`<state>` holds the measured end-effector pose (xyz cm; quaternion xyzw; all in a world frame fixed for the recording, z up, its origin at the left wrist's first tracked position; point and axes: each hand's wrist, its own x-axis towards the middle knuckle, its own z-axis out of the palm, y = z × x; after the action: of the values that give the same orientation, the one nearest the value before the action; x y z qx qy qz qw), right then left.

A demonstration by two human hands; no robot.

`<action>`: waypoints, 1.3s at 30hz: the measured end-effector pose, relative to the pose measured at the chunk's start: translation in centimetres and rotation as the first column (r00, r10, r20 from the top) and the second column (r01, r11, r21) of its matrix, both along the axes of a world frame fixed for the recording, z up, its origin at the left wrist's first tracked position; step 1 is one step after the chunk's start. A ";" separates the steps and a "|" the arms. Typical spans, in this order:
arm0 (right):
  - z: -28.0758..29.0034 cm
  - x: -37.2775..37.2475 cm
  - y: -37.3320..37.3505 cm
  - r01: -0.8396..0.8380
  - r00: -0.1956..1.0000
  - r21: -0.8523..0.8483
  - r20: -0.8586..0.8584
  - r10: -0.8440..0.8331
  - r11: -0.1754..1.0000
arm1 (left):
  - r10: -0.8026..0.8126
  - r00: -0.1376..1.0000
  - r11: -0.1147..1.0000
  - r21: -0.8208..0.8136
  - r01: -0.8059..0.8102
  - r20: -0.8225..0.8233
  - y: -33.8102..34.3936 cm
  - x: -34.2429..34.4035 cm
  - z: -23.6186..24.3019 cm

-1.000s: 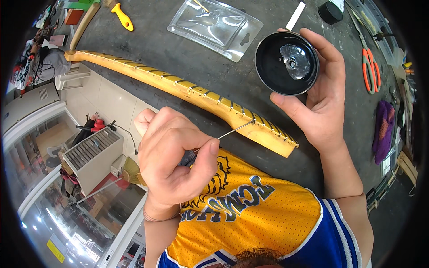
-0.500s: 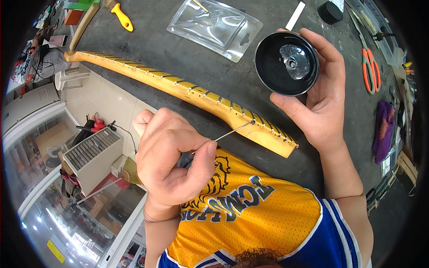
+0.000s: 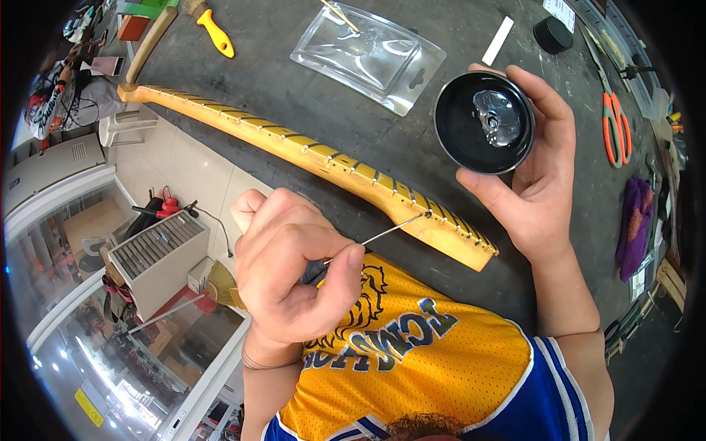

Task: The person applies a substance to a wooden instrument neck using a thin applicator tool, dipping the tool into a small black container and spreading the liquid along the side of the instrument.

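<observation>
A yellow wooden guitar neck (image 3: 294, 151) with metal frets lies diagonally across the dark worktop. My left hand (image 3: 298, 268), below it, pinches a thin metal rod (image 3: 390, 231) between thumb and forefinger; the rod's tip, carrying a small dark blob, rests at the neck's fretted edge near its wide right end. My right hand (image 3: 533, 198) grips a shallow round black cup (image 3: 460, 132) above that end, tilted toward me, with a clear glossy substance around a small ring in its middle.
Above are a clear plastic blister pack (image 3: 390, 73), yellow brush (image 3: 215, 35), curved wooden piece (image 3: 151, 45), white strip (image 3: 497, 40) and black lid (image 3: 553, 35). Orange-handled scissors (image 3: 616, 132) and a purple cloth (image 3: 634, 228) lie right; a slotted beige box (image 3: 158, 264) is lower left.
The view has shifted a little, so worktop items and both hands appear slightly lower and rightward. The rod's tip stays at the same spot on the neck.
</observation>
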<state>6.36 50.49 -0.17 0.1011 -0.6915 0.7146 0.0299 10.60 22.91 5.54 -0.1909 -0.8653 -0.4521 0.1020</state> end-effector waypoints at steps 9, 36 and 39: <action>0.0 0.0 -0.2 -0.013 1.000 -0.015 -0.002 0.013 1.000 | -0.007 1.000 1.000 0.014 0.007 0.009 -0.2 0.1 0.0; -0.7 -0.2 0.2 0.031 0.999 -0.001 -0.032 -0.031 1.000 | 0.041 0.999 0.996 0.075 -0.039 -0.019 -0.4 1.5 -1.2; -1.2 -0.2 0.4 0.039 0.996 0.014 -0.080 -0.038 0.999 | 0.056 0.998 0.992 0.113 -0.053 -0.024 -0.4 1.8 -1.4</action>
<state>6.17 50.92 -1.40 0.1165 -0.6972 0.7038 0.0705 12.45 22.53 4.15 -0.1672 -0.8420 -0.4944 0.1365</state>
